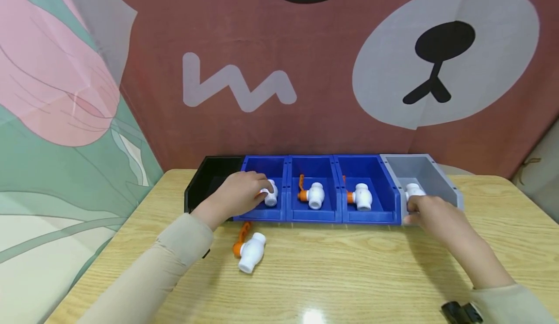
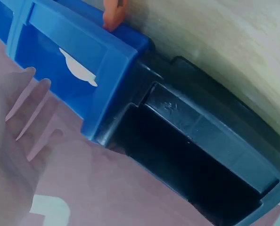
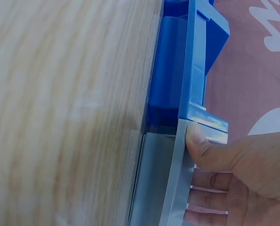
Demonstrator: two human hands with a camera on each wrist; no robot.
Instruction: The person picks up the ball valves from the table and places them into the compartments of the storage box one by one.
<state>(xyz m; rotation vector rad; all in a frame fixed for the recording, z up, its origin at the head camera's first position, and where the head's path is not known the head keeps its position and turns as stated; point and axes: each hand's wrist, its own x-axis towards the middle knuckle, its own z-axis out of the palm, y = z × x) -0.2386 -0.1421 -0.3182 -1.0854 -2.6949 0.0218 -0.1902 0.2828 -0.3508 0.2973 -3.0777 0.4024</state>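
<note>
My left hand (image 1: 240, 193) reaches over the leftmost blue bin (image 1: 271, 163), its fingers beside a white ball valve (image 1: 271, 194) lying there. In the left wrist view, the fingers (image 2: 36, 108) are spread and fairly straight. My right hand (image 1: 436, 215) is at the front of the grey bin (image 1: 452, 193), close to another white valve (image 1: 412, 189). The right wrist view shows the thumb (image 3: 196, 134) on the rim and the other fingers behind the wall, tips hidden. Whether they grip anything cannot be told.
Two white valves with orange handles lie in the middle blue bin (image 1: 310, 163) and right blue bin (image 1: 355, 163). A black bin (image 1: 223, 161) stands at the row's left end. Another white valve (image 1: 252, 252) lies on the wooden table (image 1: 349, 266) before the bins.
</note>
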